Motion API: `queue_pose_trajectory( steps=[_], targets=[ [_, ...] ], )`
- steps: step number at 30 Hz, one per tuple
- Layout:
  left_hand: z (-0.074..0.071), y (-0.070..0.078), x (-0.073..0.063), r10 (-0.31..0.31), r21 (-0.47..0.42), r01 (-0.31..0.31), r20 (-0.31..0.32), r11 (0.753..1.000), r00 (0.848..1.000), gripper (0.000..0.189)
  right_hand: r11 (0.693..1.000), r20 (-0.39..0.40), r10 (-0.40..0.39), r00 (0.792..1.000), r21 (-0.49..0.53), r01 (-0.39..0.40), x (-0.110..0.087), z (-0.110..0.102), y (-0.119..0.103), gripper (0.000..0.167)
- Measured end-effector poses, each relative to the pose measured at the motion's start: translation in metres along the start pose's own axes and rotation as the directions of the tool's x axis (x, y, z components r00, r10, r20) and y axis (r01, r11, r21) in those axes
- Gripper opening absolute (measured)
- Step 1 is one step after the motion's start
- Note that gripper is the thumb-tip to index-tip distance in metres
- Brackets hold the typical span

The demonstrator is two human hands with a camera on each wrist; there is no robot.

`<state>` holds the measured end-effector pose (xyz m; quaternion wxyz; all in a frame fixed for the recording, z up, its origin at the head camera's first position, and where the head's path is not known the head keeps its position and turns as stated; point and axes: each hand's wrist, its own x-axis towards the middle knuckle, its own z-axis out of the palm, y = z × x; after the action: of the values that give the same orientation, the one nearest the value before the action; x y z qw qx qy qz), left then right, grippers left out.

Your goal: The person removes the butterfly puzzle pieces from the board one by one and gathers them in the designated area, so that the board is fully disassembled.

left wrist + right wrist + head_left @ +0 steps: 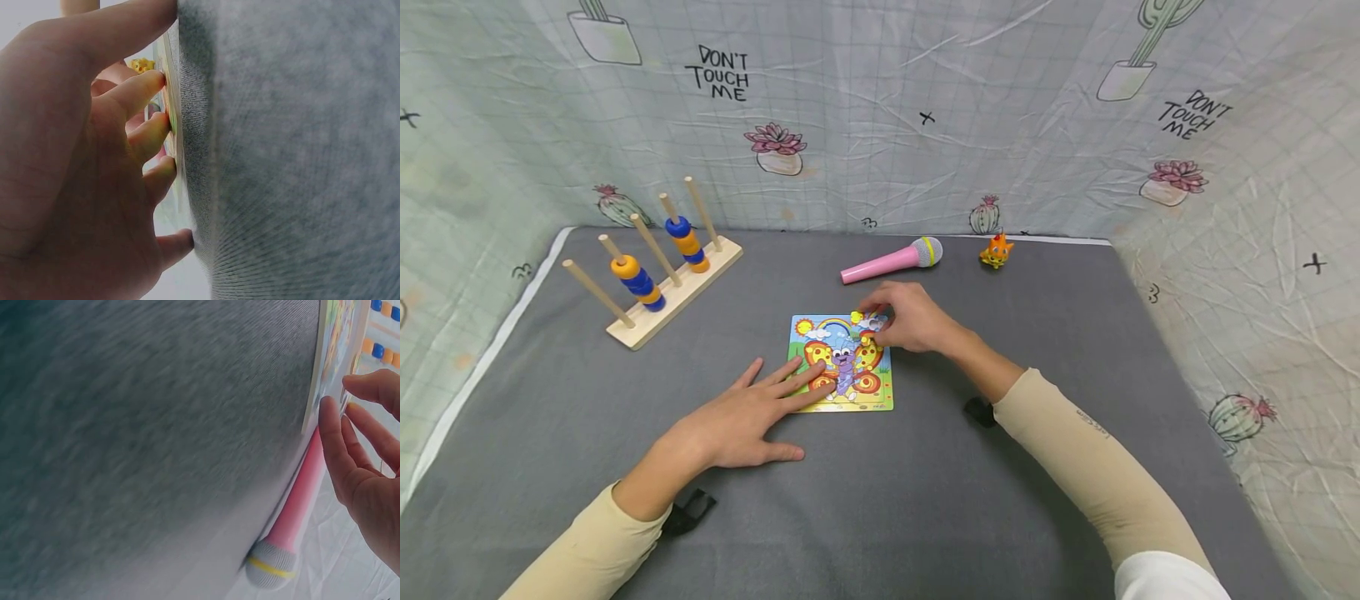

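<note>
A square picture puzzle [845, 402] with a purple butterfly, a sun and a rainbow lies on the grey table. My left hand [737, 421] is spread flat, its fingertips resting on the puzzle's left part and its thumb on the cloth. In the left wrist view those fingers [150, 134] reach the board's edge. At the upper right corner, my right hand [913, 318] pinches a small puzzle piece [876, 322] between thumb and fingers. The right wrist view shows the right hand [369, 444] with bent fingers close to the board [334, 344]; the piece is mostly hidden there.
Behind the puzzle lies a pink toy microphone [887, 262]. A small orange and yellow toy figure [996, 251] stands at the back right. To the left is a wooden peg stand [673, 293] with blue and orange beads. A printed curtain [865, 108] hangs around the table.
</note>
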<state>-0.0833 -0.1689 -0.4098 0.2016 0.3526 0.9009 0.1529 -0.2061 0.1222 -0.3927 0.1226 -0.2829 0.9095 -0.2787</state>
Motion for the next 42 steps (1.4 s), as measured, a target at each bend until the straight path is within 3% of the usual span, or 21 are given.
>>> queue_pose_trajectory(
  steps=[16, 26, 42],
  targets=[
    [-0.001, 0.002, -0.001, 0.009, 0.001, -0.009, -0.005, 1.000, 1.000, 0.090, 0.997, -0.034, 0.077, 0.996, 0.025, -0.076, -0.021, -0.018, 0.031, 0.043],
    [0.002, 0.000, -0.001, 0.015, 0.008, -0.014, -0.015, 1.000, 1.000, 0.090, 0.987, -0.007, 0.158, 0.987, 0.022, -0.157, -0.028, -0.027, 0.046, 0.045],
    [0.004, -0.001, -0.001, 0.019, 0.007, -0.019, -0.030, 1.000, 0.999, 0.091, 0.986, 0.009, 0.157, 0.988, -0.053, -0.156, -0.027, -0.030, 0.051, 0.042]
  ],
)
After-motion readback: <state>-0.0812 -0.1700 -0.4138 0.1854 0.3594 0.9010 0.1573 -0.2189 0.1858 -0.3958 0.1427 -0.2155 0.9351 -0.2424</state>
